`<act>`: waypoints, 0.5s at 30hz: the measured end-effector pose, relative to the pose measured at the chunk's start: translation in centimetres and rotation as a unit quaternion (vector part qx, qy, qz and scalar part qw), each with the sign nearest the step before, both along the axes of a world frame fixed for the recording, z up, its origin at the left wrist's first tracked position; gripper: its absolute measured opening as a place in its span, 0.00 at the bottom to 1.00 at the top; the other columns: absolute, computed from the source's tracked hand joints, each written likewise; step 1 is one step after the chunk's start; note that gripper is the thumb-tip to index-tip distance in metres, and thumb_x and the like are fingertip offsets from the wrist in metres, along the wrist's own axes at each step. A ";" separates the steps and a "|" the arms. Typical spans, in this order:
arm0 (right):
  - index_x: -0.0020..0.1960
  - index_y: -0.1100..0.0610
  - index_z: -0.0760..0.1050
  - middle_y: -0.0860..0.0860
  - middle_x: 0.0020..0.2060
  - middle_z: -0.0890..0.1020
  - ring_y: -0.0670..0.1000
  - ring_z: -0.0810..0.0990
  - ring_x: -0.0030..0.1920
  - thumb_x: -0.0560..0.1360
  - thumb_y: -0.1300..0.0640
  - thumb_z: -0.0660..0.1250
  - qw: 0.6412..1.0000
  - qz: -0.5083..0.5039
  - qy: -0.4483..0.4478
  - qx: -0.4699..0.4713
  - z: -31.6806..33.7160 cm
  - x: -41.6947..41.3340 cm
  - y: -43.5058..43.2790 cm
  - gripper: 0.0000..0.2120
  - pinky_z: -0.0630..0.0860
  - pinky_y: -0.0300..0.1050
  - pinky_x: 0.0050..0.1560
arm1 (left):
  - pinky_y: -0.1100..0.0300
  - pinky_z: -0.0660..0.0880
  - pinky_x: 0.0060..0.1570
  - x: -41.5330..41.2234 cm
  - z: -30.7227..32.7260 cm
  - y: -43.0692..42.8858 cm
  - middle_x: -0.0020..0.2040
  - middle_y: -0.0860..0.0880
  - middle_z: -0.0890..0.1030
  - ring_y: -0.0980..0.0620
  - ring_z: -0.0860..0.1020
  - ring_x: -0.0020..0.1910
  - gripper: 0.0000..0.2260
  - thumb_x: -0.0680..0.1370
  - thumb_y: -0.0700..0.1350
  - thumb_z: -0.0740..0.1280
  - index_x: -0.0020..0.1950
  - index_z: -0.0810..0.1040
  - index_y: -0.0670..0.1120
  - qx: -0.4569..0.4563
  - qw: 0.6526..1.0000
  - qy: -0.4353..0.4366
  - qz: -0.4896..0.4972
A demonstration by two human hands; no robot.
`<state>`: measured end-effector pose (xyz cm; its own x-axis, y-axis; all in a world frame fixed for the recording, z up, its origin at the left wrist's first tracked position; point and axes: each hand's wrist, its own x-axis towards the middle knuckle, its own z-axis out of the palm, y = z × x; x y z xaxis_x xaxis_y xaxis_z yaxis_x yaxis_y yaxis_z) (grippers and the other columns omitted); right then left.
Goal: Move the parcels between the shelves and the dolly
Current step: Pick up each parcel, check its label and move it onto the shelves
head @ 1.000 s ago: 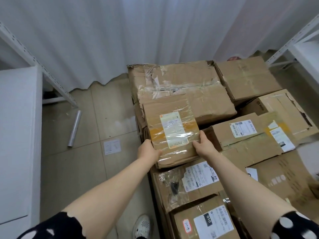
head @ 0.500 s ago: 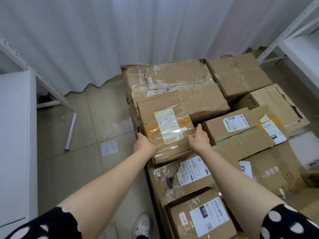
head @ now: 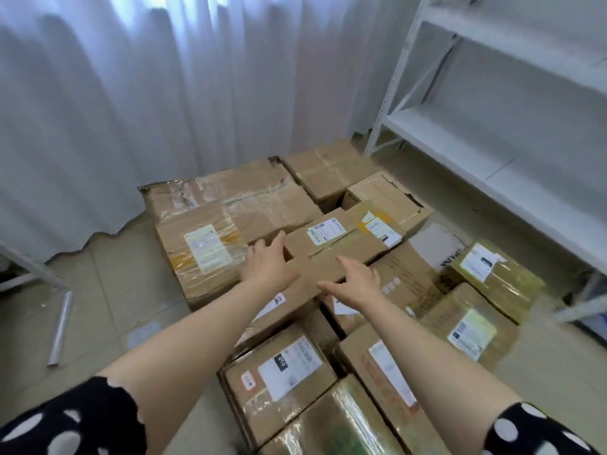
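Observation:
Several cardboard parcels are stacked tight together low on the floor; whatever carries them is hidden. A tape-wrapped parcel [head: 203, 254] with a white label lies at the stack's left edge, with no hand on it. To its right lies a long plain parcel [head: 331, 257] with a barcode label. My left hand [head: 266, 266] lies on that parcel's left edge, fingers straight and reaching forward. On its near top surface rests my right hand [head: 356, 284], with the fingers spread. Neither hand holds anything.
A white metal shelf rack [head: 492, 142] stands at the right, its boards bare. A rack leg [head: 26, 266] shows at the far left. A grey tube [head: 60, 326] and a paper slip [head: 144, 333] lie on the tiled floor. White curtains hang behind.
Both hands let go of the tape-wrapped parcel, which now lies on the stack, and moved right onto the long plain parcel. The view swung right, bringing the right rack in.

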<state>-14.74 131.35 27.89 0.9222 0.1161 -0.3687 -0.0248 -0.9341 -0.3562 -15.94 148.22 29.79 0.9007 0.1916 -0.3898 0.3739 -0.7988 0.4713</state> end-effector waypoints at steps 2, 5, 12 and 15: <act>0.77 0.51 0.56 0.50 0.75 0.62 0.52 0.58 0.75 0.73 0.37 0.65 1.000 -0.013 -0.022 -0.004 2.2 -2.9 -6.4 0.39 0.51 0.57 0.74 | 0.40 0.68 0.65 -2.0 2.2 -6.3 0.73 0.43 0.63 0.41 0.62 0.71 0.38 0.74 0.52 0.70 0.77 0.52 0.56 0.033 0.998 -0.012 -0.057; 0.75 0.52 0.58 0.51 0.73 0.65 0.53 0.62 0.73 0.71 0.38 0.67 0.997 -0.048 -0.059 -0.011 5.1 -7.9 -17.1 0.38 0.57 0.55 0.72 | 0.39 0.64 0.67 -5.9 5.3 -16.9 0.71 0.42 0.64 0.41 0.61 0.71 0.36 0.74 0.53 0.68 0.77 0.53 0.57 0.087 0.985 -0.033 -0.147; 0.74 0.51 0.60 0.52 0.72 0.67 0.55 0.66 0.71 0.69 0.39 0.70 0.980 -0.184 -0.069 -0.022 11.8 -19.1 -40.8 0.40 0.63 0.51 0.68 | 0.39 0.58 0.69 -12.9 11.0 -40.8 0.70 0.43 0.66 0.42 0.62 0.71 0.34 0.73 0.54 0.66 0.75 0.56 0.58 0.149 0.923 -0.087 -0.344; 0.76 0.53 0.56 0.54 0.74 0.63 0.56 0.62 0.73 0.70 0.38 0.69 0.966 -0.250 -0.063 -0.022 13.4 -23.2 -48.2 0.42 0.60 0.50 0.70 | 0.39 0.56 0.70 -14.8 12.9 -48.9 0.71 0.43 0.64 0.42 0.60 0.72 0.35 0.73 0.54 0.66 0.77 0.53 0.58 0.144 0.899 -0.104 -0.400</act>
<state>-37.94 83.17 41.31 0.8968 -0.3691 -0.2440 -0.4360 -0.8309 -0.3456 -30.77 99.35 42.73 0.8428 -0.4845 -0.2345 -0.4472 -0.8727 0.1959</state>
